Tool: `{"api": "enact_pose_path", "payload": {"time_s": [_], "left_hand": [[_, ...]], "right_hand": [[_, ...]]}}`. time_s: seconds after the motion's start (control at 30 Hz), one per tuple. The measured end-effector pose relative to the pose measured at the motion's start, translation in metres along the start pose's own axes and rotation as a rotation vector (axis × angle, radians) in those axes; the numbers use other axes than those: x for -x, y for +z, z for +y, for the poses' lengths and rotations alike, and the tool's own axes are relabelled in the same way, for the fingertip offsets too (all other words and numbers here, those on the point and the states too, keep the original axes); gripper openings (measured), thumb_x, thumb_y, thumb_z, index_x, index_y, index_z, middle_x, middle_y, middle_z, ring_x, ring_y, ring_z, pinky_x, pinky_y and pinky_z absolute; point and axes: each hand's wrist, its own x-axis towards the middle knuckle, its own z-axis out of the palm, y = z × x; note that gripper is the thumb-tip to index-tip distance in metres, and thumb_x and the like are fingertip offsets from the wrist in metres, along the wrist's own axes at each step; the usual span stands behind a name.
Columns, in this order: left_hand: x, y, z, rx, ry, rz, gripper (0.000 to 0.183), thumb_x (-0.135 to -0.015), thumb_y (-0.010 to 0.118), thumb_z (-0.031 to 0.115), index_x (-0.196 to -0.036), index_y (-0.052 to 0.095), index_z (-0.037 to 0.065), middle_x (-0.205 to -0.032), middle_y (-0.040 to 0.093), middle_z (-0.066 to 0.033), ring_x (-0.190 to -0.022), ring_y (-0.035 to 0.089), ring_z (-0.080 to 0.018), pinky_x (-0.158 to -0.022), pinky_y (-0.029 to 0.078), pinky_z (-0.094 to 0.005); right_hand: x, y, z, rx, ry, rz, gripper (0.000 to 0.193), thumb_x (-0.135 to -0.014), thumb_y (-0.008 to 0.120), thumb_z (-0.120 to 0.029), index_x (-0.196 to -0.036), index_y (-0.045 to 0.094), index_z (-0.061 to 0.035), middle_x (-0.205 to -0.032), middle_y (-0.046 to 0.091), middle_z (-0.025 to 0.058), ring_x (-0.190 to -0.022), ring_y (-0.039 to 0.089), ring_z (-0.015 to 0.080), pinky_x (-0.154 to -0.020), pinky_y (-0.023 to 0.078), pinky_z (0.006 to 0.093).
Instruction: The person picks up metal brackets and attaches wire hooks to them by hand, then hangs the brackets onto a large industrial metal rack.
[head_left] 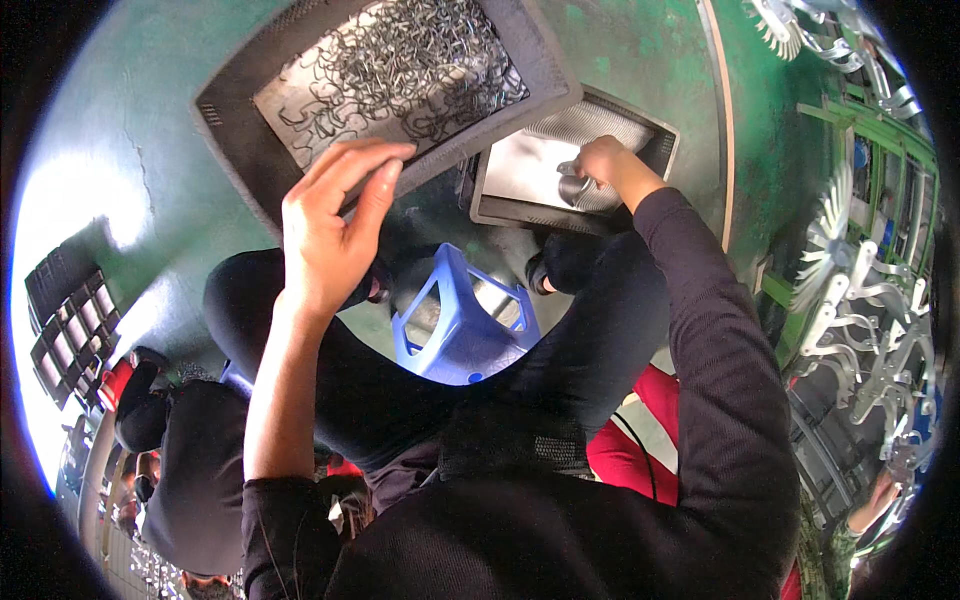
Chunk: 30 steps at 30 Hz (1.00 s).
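My left hand (335,225) hovers at the near rim of a big grey plastic tray (232,135). Its fingers are stretched forward, with the thumb apart from them and nothing visible between. Many small curved metal hooks (430,60) lie loose inside that tray, thickest toward its far right. Over a second, smaller grey tray (520,212) on the right, my right hand (604,162) has its fingers closed on shiny curved metal pieces (578,190). How many pieces it grips is hidden. Neat rows of thin metal parts (600,122) line the far side of that tray.
A blue plastic stool (450,330) stands between my legs. At right, metal parts (850,310) hang near a green rack (880,160). Behind me on the left another person (200,470) sits bent over. Black partitioned crates (75,310) stand at far left.
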Motion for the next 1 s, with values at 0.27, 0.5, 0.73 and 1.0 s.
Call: {"api": "enact_pose_path", "payload": {"time_s": [0.27, 0.5, 0.73, 1.0], "left_hand": [[0.017, 0.01, -0.024, -0.002, 0.073, 0.186, 0.014, -0.082, 0.058, 0.005, -0.094, 0.065, 0.004, -0.081, 0.063, -0.0065, -0.072, 0.057, -0.0108, -0.068, 0.044, -0.0227], [0.044, 0.003, -0.015, 0.028, 0.02, 0.194, 0.02, -0.091, 0.048, 0.01, -0.101, 0.061, -0.002, -0.097, 0.062, -0.0088, -0.093, 0.059, -0.0145, -0.084, 0.043, -0.0258], [0.071, 0.004, 0.021, 0.138, -0.013, 0.29, 0.015, -0.086, 0.056, 0.008, -0.097, 0.065, 0.005, -0.088, 0.064, -0.0049, -0.081, 0.057, -0.0101, -0.074, 0.044, -0.0238], [0.148, 0.073, 0.03, 0.146, -0.018, 0.13, 0.035, -0.08, 0.062, 0.017, -0.111, 0.055, 0.003, -0.116, 0.052, -0.0144, -0.112, 0.049, -0.0249, -0.093, 0.038, -0.0342]], "right_hand": [[-0.003, 0.04, -0.022, 0.63, -0.204, 0.357, 0.032, -0.075, 0.064, -0.019, -0.107, 0.062, -0.0223, -0.097, 0.064, -0.0032, -0.086, 0.063, 0.0174, -0.072, 0.047, 0.0364], [-0.007, 0.062, -0.017, 0.6, -0.082, 0.477, 0.017, -0.081, 0.053, -0.02, -0.084, 0.069, -0.0162, -0.09, 0.066, -0.0013, -0.087, 0.062, 0.0169, -0.079, 0.042, 0.0347], [0.061, 0.045, -0.024, 0.011, 0.115, 0.811, 0.022, -0.069, 0.066, -0.026, -0.082, 0.066, -0.0082, -0.081, 0.065, 0.0121, -0.078, 0.063, 0.0269, -0.069, 0.049, 0.038], [0.233, 0.034, -0.164, -1.043, -0.299, 1.125, 0.014, -0.074, 0.067, -0.01, -0.083, 0.065, 0.0009, -0.072, 0.06, 0.0024, -0.069, 0.054, 0.0076, -0.066, 0.045, 0.023]]}}
